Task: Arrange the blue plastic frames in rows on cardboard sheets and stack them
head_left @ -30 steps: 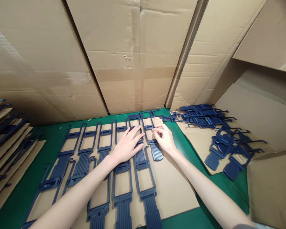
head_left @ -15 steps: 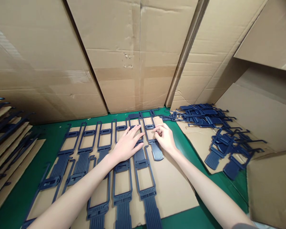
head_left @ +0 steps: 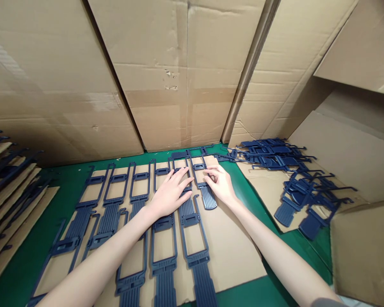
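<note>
Dark blue plastic frames with ribbed ends lie in two rows on a flat cardboard sheet (head_left: 237, 251). My left hand (head_left: 169, 194) rests palm down with its fingers spread over a frame in the far row, partly hiding it. At the far right of that row, my right hand (head_left: 222, 184) has its bent thumb and fingers on the right side rail of a plastic frame (head_left: 209, 198). The fingertips partly cover that rail. A near-row plastic frame (head_left: 191, 219) lies just below, its hooked tip close to my left fingers.
A tangled pile of similar frames (head_left: 272, 153) lies on another cardboard piece (head_left: 262, 181) at right. Layered cardboard with frames (head_left: 16, 213) stands at left. Large cartons (head_left: 166, 115) wall off the back of the green tabletop (head_left: 243, 294). One loose frame (head_left: 181, 155) lies beyond the far row.
The frame at my right hand has shifted slightly away from me and to the left. My right fingers have straightened a little; my left hand stays nearly still.
</note>
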